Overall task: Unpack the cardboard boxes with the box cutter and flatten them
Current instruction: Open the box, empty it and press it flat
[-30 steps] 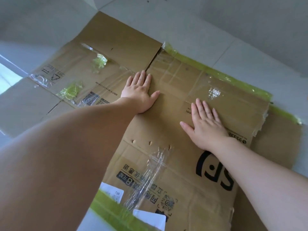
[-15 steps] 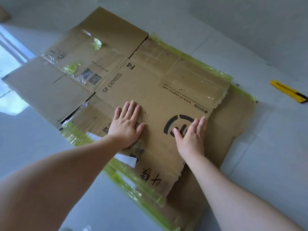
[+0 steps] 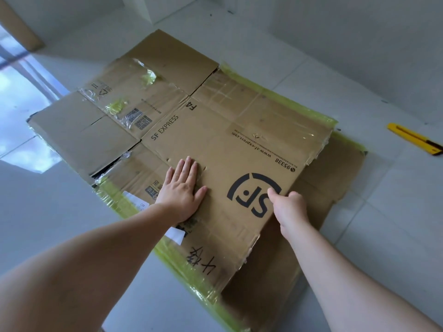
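A flattened brown SF Express cardboard box (image 3: pixel 215 140) lies on the white tiled floor, on top of another flattened cardboard sheet (image 3: pixel 335 188) edged with yellow-green tape. My left hand (image 3: pixel 183 190) presses flat on the top box near its front left, fingers straight. At that box's right edge, beside the black SF logo, my right hand (image 3: pixel 291 207) grips the cardboard, thumb on top and fingers curled under. A yellow box cutter (image 3: pixel 416 138) lies on the floor at the far right, out of reach of both hands.
Clear and green tape remnants (image 3: pixel 148 79) stick to the far flaps. A brown cardboard piece (image 3: pixel 16 22) stands at the top left corner. A white wall base (image 3: pixel 153 8) runs along the back. White floor tiles surround the cardboard.
My view has pulled back from the box. Both hands slid toward the near end, and my right hand went from pressing flat to gripping the box's right edge.
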